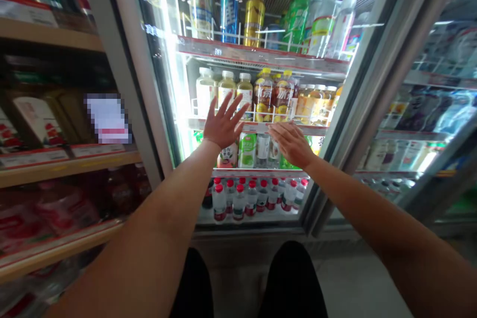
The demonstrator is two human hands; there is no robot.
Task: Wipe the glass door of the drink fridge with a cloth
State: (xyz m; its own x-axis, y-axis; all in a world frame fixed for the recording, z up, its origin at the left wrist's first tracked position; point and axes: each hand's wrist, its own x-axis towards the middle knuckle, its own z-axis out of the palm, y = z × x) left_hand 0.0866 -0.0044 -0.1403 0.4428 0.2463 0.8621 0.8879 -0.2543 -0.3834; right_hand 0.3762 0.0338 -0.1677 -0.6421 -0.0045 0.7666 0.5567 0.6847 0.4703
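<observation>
My left hand (224,124) is raised with its fingers spread, holding nothing, in front of the pale drink bottles with white caps (226,84) on the middle cooler shelf. To its right, my right hand (291,143) stretches its fingers flat and close together near the shelf's price rail (257,128). I cannot tell whether either hand touches the shelf. Between and above the hands stand brown iced tea bottles with yellow caps (264,94). Below them a green and white carton (247,150) shows on a lower shelf, partly blocked by my hands.
Several red-capped water bottles (239,202) stand at the cooler's bottom. Cans (254,20) and a green bottle (300,15) are on the top shelf. A metal door frame (376,74) borders the right side. Wooden shelves (70,171) with packaged goods flank the left.
</observation>
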